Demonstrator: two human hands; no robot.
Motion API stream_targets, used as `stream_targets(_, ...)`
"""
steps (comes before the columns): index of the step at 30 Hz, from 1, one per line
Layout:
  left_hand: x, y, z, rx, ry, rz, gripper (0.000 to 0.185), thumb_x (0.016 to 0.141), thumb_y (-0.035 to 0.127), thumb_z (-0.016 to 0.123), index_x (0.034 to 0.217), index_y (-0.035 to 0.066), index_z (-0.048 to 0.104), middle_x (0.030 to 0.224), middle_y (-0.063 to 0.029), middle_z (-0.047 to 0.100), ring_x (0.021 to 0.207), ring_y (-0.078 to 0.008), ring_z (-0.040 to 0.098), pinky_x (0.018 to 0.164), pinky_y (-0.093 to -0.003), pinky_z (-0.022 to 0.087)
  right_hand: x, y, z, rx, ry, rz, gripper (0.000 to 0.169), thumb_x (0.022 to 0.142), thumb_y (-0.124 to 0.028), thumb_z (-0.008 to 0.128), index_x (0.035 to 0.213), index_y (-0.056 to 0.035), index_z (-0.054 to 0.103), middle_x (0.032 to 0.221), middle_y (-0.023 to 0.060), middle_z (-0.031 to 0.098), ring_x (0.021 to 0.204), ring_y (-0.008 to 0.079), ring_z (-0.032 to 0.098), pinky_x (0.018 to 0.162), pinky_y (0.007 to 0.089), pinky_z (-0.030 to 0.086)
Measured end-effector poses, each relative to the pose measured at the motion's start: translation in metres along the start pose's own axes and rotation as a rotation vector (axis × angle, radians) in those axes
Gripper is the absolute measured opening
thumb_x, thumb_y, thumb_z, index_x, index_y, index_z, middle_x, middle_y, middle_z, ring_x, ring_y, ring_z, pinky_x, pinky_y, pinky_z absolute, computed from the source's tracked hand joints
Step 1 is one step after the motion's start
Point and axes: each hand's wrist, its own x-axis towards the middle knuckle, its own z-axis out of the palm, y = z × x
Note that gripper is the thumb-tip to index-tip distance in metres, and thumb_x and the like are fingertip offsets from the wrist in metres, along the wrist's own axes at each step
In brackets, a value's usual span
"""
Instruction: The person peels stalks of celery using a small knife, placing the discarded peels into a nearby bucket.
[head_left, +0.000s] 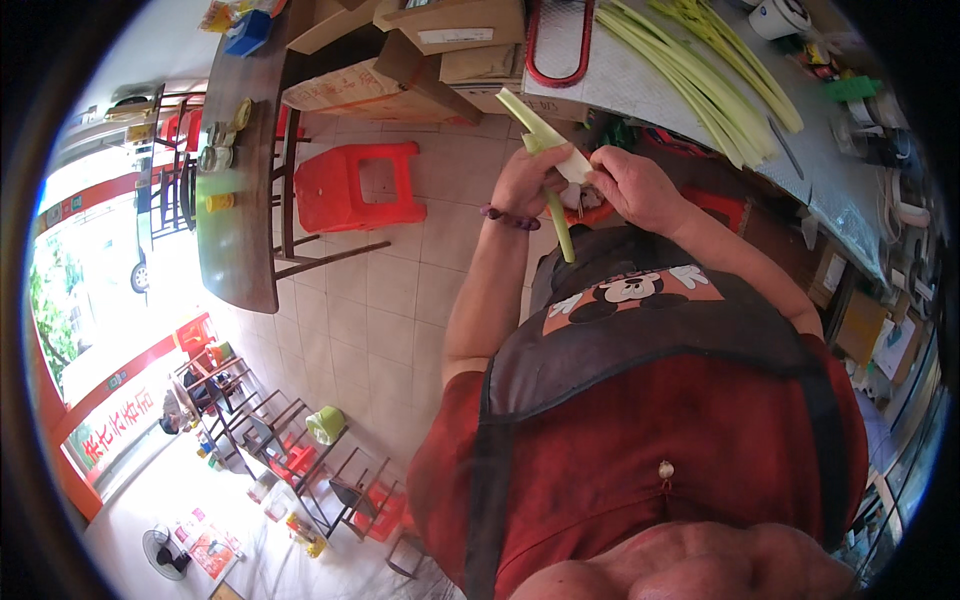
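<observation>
My left hand (529, 180), with a beaded bracelet at its wrist, grips pieces of pale green celery stalk (541, 127). One thin stalk piece (559, 225) hangs down below its fingers. The fingers of my right hand (630, 186) pinch the lower end of the broad stalk. Both hands are close together above my apron. Under them a container with a reddish rim is partly hidden; what it holds is unclear. Long celery stalks (690, 82) lie on the metal counter at the upper right, beside a knife (786, 148).
A red-rimmed oblong object (559, 45) lies on the counter (637, 82). Open cardboard boxes (375, 82) stand left of it. A red plastic stool (356, 187) is on the tiled floor near a wooden table (240, 180). A seated person (174, 420) is at the far lower left.
</observation>
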Motion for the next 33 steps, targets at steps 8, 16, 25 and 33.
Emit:
stream_targets(8, -0.004, 0.005, 0.000, 0.039, -0.122, -0.083, 0.014, 0.082, 0.009, 0.060, 0.092, 0.000, 0.057, 0.078, -0.0051, 0.059, 0.063, -0.0106, 0.055, 0.053, -0.0215, 0.043, 0.007, 0.005, -0.007, 0.026, -0.109, -0.288, 0.008, 0.083, -0.008, 0.055, 0.082, -0.0046, 0.047, 0.073, 0.0120, 0.051, 0.069, 0.0329, 0.054, 0.059, 0.0378, 0.043)
stream_targets(16, -0.016, 0.009, 0.004, 0.058, -0.234, -0.077, 0.012, 0.085, 0.013, 0.058, 0.092, 0.002, 0.058, 0.074, 0.0009, 0.056, 0.057, -0.0050, 0.047, 0.046, -0.0188, 0.034, 0.011, 0.011, 0.000, 0.064, -0.140, -0.393, 0.009, 0.080, -0.006, 0.057, 0.081, -0.0052, 0.048, 0.072, 0.0089, 0.051, 0.068, 0.0292, 0.057, 0.059, 0.0369, 0.044)
stream_targets(25, -0.029, 0.008, -0.001, 0.070, -0.215, -0.082, 0.015, 0.085, 0.015, 0.059, 0.093, 0.002, 0.058, 0.073, 0.0003, 0.056, 0.052, -0.0045, 0.043, 0.043, -0.0181, 0.031, 0.016, 0.018, 0.003, 0.032, -0.108, -0.436, 0.009, 0.078, -0.005, 0.057, 0.079, -0.0051, 0.048, 0.070, 0.0084, 0.050, 0.064, 0.0280, 0.056, 0.056, 0.0364, 0.044)
stream_targets(33, -0.031, -0.001, -0.016, 0.048, -0.261, -0.090, 0.020, 0.085, 0.017, 0.060, 0.098, 0.001, 0.056, 0.079, -0.0053, 0.059, 0.056, -0.0064, 0.046, 0.046, -0.0184, 0.034, 0.027, 0.021, -0.001, 0.043, -0.108, -0.408, 0.009, 0.078, -0.005, 0.057, 0.077, -0.0041, 0.048, 0.069, 0.0095, 0.050, 0.062, 0.0295, 0.055, 0.055, 0.0375, 0.044)
